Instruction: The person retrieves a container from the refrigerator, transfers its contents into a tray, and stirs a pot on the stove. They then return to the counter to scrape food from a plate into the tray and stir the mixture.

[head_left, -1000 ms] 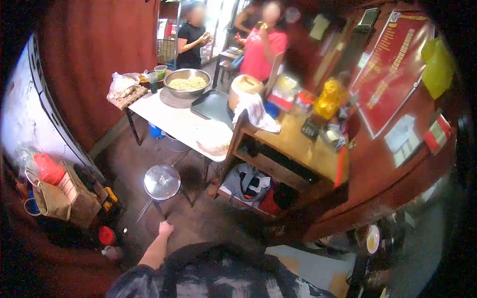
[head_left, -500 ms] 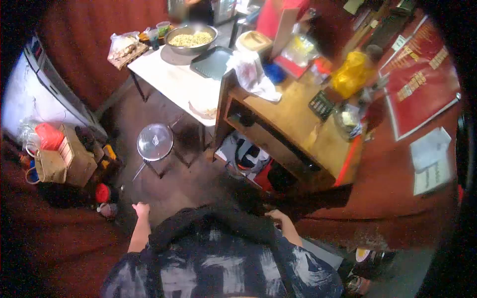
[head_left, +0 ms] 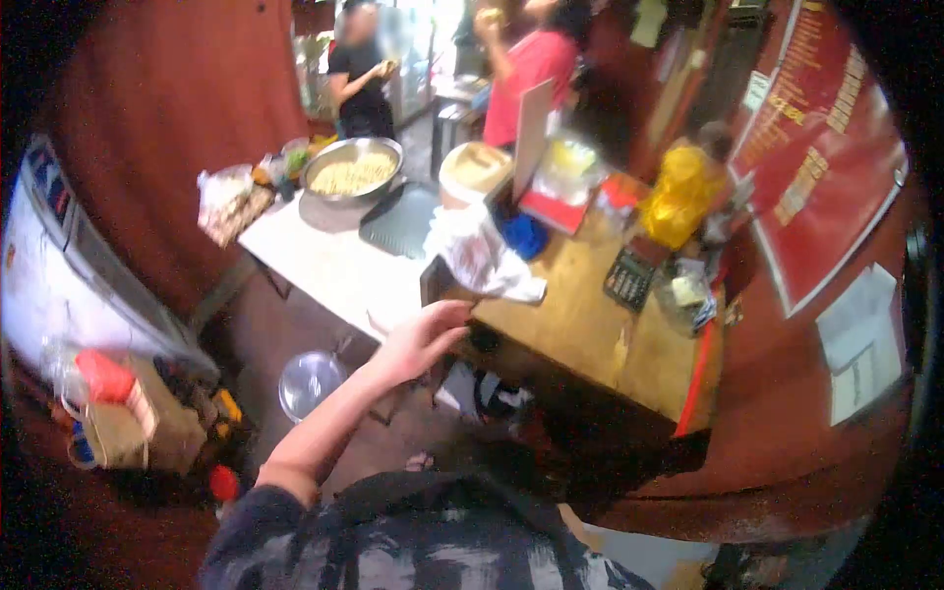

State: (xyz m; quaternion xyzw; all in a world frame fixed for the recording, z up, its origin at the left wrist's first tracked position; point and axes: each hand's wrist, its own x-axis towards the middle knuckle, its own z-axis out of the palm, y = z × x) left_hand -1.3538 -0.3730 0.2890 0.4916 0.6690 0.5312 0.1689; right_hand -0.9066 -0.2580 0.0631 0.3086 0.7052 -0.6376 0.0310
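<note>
My left hand (head_left: 428,339) reaches up to the front left corner of the wooden desk (head_left: 570,344), just below a white cloth (head_left: 482,251). Its fingers are extended with the thumb apart, and nothing shows in it. Whether the fingertips touch the desk edge is unclear. Only a sliver of my right arm shows at the lower right; the right hand is hidden. Left of the desk, a white table (head_left: 305,261) bears a metal bowl (head_left: 391,180) of pale food pieces and a dark tray (head_left: 403,224).
A round stool (head_left: 312,385) stands below the table. On the desk are a calculator (head_left: 629,279), a yellow bag (head_left: 678,197) and a round tub (head_left: 475,172). A person in black (head_left: 362,84) and one in red (head_left: 531,74) stand beyond. A cardboard box (head_left: 167,418) is lower left.
My left hand has risen from low on the left to the desk corner. My right hand has dropped out of sight. The view has tilted up, showing more of the two people.
</note>
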